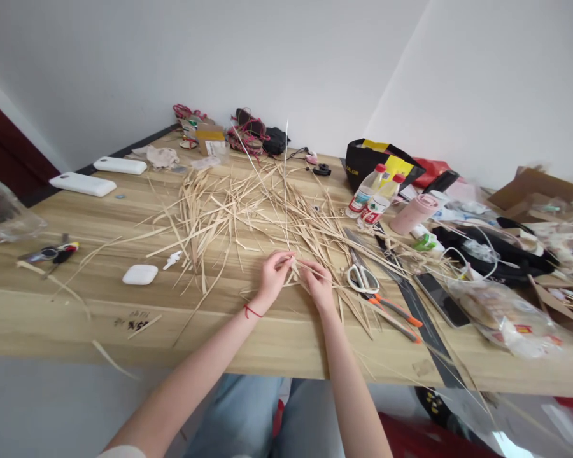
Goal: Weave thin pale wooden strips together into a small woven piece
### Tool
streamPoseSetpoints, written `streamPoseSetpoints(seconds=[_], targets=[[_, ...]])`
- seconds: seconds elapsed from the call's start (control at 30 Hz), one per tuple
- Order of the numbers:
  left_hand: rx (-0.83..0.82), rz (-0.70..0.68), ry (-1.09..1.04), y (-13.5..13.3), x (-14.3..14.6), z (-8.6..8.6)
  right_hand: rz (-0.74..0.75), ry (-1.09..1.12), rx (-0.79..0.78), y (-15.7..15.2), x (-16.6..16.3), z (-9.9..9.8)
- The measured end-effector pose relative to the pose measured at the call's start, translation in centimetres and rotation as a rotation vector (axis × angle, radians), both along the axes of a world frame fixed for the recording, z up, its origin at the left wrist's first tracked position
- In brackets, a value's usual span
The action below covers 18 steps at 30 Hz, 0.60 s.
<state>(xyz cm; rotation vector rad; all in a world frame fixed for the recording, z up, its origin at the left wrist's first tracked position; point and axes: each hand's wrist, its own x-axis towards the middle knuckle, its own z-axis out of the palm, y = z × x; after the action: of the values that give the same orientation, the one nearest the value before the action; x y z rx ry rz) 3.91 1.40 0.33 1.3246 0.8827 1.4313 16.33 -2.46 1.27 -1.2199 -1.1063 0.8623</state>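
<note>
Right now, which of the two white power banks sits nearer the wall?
The smaller-looking power bank, lying further back toward the dark baseboard. The other power bank lies closer to the table's left edge and the camera.

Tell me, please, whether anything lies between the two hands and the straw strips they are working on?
Nothing visible does. The left hand and the right hand are already pinching the straw strips directly, at the near edge of the loose pile. The scissors lie off to the right, clear of them.

A light wooden surface bears scattered straw strips, scissors, a white earbud case, two bottles and a phone.
</note>
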Motion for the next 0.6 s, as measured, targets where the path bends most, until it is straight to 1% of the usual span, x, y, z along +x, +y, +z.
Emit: streamPoseSetpoints(seconds=[0.17, 0.4, 0.6], targets=[[-0.034, -0.041, -0.040, 0.10, 0.17, 0.02, -0.030, 0.074, -0.045, -0.02, -0.01, 0.10], [-0.062, -0.062, -0.082, 0.23, 0.36, -0.20, -0.023, 0.237, -0.112, 0.09, -0.43, 0.09], [-0.062, -0.077, -0.071, 0.08, 0.38, -0.34, -0.009, 0.217, -0.126, 0.36, -0.01, -0.61]])
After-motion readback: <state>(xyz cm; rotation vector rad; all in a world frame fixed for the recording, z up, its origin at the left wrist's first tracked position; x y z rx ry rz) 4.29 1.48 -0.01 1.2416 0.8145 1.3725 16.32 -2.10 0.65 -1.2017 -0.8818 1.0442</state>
